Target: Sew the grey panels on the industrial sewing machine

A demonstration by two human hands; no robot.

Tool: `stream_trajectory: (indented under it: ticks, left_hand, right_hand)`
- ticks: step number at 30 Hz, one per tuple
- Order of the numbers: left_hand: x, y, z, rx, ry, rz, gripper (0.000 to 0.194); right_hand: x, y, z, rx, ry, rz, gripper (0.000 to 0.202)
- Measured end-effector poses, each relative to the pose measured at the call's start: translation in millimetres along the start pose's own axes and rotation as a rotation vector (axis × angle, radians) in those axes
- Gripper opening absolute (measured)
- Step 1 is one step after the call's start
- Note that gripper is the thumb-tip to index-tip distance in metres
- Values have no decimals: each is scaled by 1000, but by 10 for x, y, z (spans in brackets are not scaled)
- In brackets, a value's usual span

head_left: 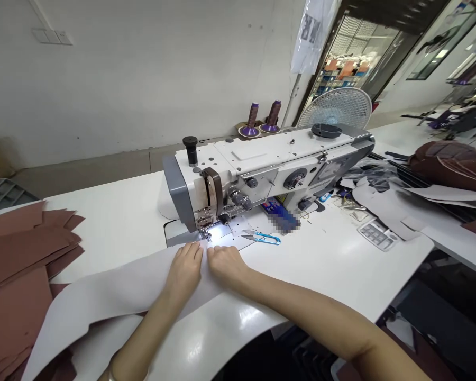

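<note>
A long pale grey sheet [119, 288], likely the backing side of a leather-like material, runs across the table to the presser foot [207, 236] of a white sewing machine [257, 164]. My left hand [185, 264] lies on the sheet just in front of the needle area, its fingers together and bent over the far edge. Close beside it, my right hand [227, 262] is curled with its fingers closed on the sheet's right end. The fingertips of both hands are partly hidden. Blue-handled thread snips [262, 237] lie to the right of the needle, under the machine's lamp glow.
Brown cut pieces [19, 254] are piled at the left. Two brown thread cones [253, 117] stand behind the machine, near a white fan [337, 108]. Farther right are a small grey tray [378, 235], pale scraps [384, 206] and a brown bundle [452, 164]. The table's front edge curves inward.
</note>
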State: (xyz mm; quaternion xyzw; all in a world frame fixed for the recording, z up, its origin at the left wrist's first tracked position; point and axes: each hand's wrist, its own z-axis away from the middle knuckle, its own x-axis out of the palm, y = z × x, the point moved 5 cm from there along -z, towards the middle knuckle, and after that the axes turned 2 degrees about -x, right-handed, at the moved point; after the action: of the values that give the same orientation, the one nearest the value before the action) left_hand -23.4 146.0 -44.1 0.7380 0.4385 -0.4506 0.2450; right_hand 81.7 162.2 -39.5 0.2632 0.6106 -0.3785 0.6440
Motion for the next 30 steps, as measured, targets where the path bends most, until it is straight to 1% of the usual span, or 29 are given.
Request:
stream_trajectory:
  ticks: [3, 5, 7, 12, 17, 21, 26, 30]
  left_hand:
    - [-8, -10, -7, -8, 33, 3, 39]
    - [1, -8, -1, -11, 19, 7, 50]
    - [14, -10, 4, -22, 2, 14, 54]
    - [55, -39, -5, -72, -33, 38, 44]
    - [120, -60, -6, -54, -88, 69, 44]
    - [144, -66, 22, -42, -58, 63, 43]
    - [146, -23, 61, 21, 3, 16, 39]
    - [156, -28, 77, -17, -9, 48, 39]
  right_hand:
    - [45, -67, 39, -125, 109, 135, 23]
    - [89, -65, 63, -152, 171, 177, 26]
    - [124, -49, 76, -169, 204, 189, 26]
    - [137, -33, 79, -213, 229, 175, 23]
    - [140, -31, 77, -228, 260, 177, 23]
    - [162, -23, 71, -235, 249, 162, 21]
    - [159, -24, 63, -247, 244, 153, 19]
    - [163, -27, 58, -255, 227, 153, 20]
